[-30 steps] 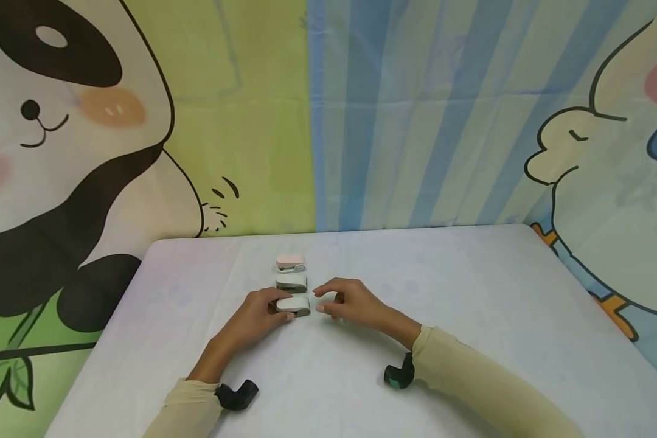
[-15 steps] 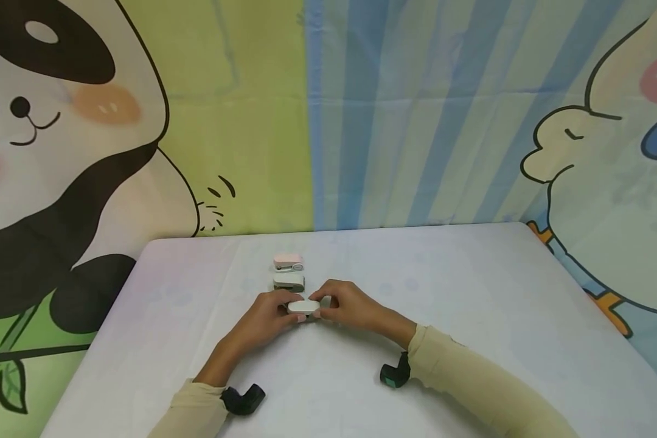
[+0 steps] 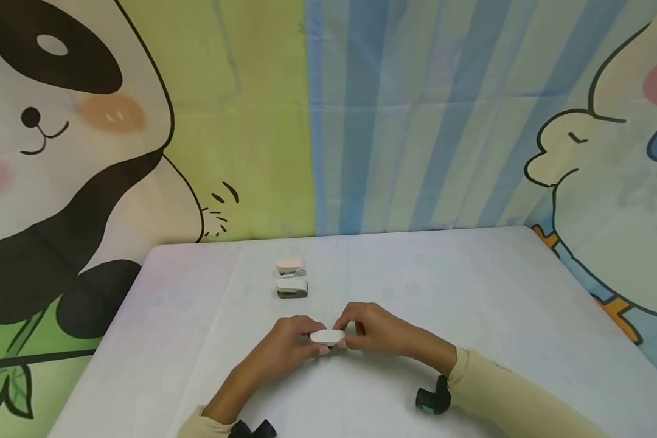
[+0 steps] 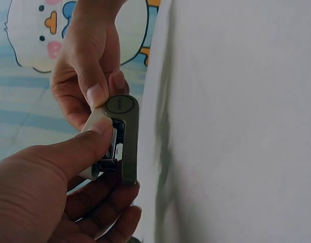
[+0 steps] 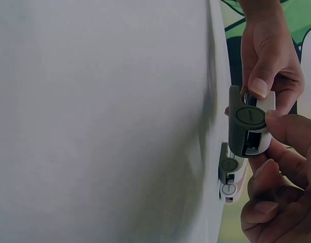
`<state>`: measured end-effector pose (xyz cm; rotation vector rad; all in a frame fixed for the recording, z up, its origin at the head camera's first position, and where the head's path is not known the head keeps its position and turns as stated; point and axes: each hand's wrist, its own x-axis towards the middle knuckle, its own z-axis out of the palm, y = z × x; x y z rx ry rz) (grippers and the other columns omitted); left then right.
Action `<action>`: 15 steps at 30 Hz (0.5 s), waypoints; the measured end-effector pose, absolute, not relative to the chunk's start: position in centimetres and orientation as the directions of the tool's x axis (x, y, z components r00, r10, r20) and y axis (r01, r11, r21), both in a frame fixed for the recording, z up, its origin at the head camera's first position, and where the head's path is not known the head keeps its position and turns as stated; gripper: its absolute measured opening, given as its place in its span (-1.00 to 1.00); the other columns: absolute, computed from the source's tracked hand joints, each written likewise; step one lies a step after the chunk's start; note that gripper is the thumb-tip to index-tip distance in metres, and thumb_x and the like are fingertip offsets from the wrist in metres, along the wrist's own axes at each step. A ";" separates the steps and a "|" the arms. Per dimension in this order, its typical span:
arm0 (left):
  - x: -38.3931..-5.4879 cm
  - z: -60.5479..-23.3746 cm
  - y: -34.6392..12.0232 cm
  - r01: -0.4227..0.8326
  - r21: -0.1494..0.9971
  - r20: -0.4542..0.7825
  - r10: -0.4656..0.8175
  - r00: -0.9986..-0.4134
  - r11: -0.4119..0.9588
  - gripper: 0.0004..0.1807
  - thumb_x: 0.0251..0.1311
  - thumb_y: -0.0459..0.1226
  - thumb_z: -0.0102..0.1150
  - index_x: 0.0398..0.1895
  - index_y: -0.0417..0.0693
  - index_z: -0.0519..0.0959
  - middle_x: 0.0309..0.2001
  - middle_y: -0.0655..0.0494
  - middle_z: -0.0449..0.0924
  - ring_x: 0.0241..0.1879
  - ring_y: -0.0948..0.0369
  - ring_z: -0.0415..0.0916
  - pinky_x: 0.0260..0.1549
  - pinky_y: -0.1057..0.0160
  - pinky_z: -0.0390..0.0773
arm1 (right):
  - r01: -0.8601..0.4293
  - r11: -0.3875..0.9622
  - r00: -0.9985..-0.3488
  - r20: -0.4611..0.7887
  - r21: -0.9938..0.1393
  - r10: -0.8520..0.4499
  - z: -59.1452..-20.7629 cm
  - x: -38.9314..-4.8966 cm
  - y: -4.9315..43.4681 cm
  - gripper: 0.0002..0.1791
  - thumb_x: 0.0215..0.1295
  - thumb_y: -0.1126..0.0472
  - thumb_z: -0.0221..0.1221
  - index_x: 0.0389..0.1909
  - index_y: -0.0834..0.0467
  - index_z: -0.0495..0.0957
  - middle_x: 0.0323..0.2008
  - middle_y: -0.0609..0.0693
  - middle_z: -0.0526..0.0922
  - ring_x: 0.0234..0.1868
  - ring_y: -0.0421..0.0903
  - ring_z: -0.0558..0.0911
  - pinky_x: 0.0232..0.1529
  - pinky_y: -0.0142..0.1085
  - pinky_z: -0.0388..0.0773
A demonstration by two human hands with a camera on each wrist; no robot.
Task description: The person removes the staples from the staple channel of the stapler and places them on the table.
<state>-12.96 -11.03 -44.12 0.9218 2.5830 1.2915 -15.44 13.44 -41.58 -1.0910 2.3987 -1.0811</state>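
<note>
Both hands hold one small white-and-grey stapler between them, close over the white tabletop. My left hand pinches its left end with thumb and fingers. At the other end, my right hand grips it between thumb and fingertips. In the left wrist view the stapler's grey base and round hinge disc show, with the metal inside visible through the gap under my left thumb. The right wrist view shows the hinge end of the stapler beside my right thumb.
Behind the hands, a second white-and-grey stapler lies on the white cloth-covered table. Just beyond it is a pink stapler. A cartoon-printed curtain hangs along the table's far edge. Each wrist carries a black camera mount.
My right hand came in from the right and took hold of the stapler's right end. Both hands then brought the stapler nearer and to the right, away from the other two staplers.
</note>
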 end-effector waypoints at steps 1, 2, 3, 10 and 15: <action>-12.6 -44.1 -10.9 0.470 0.764 0.161 0.574 -0.803 0.443 -0.76 0.13 -0.19 0.39 -0.11 0.06 0.69 -0.23 0.39 0.61 -0.22 0.37 0.52 -0.18 0.24 0.54 | -0.524 0.432 -0.668 0.039 -0.734 -0.743 -41.6 -15.1 13.7 -0.80 0.25 0.18 0.31 -0.10 -0.03 0.66 -0.25 -0.24 0.54 -0.59 -0.29 0.38 -0.55 -0.44 0.37; -12.4 -44.0 -10.7 0.470 0.768 0.158 0.583 -0.797 0.435 -0.76 0.13 -0.19 0.38 -0.11 0.07 0.69 -0.23 0.40 0.61 -0.22 0.38 0.52 -0.17 0.25 0.54 | -0.523 0.432 -0.667 0.037 -0.735 -0.744 -41.5 -14.7 13.9 -0.80 0.25 0.17 0.32 -0.10 -0.04 0.65 -0.26 -0.24 0.54 -0.60 -0.29 0.37 -0.56 -0.45 0.37; -12.1 -44.0 -10.6 0.474 0.772 0.160 0.591 -0.790 0.424 -0.76 0.13 -0.19 0.38 -0.11 0.08 0.69 -0.23 0.41 0.61 -0.22 0.38 0.52 -0.17 0.25 0.54 | -0.523 0.432 -0.667 0.038 -0.735 -0.744 -41.5 -14.4 14.1 -0.80 0.25 0.17 0.32 -0.11 -0.05 0.65 -0.26 -0.25 0.54 -0.60 -0.30 0.36 -0.56 -0.45 0.36; -11.0 -43.9 -10.0 0.514 0.766 0.185 0.633 -0.752 0.386 -0.76 0.10 -0.19 0.40 -0.14 0.07 0.69 -0.24 0.42 0.60 -0.21 0.40 0.50 -0.16 0.27 0.53 | -0.521 0.406 -0.669 0.064 -0.751 -0.740 -41.8 -12.8 14.9 -0.81 0.23 0.15 0.33 -0.14 -0.11 0.63 -0.30 -0.26 0.53 -0.61 -0.35 0.32 -0.57 -0.48 0.33; -10.5 -43.8 -9.9 0.534 0.755 0.198 0.644 -0.739 0.381 -0.77 0.11 -0.17 0.39 -0.14 0.08 0.69 -0.23 0.43 0.59 -0.21 0.42 0.49 -0.17 0.27 0.53 | -0.541 0.370 -0.664 0.113 -0.755 -0.739 -42.2 -12.2 15.2 -0.83 0.25 0.12 0.33 -0.15 -0.11 0.62 -0.31 -0.27 0.53 -0.60 -0.38 0.29 -0.58 -0.50 0.30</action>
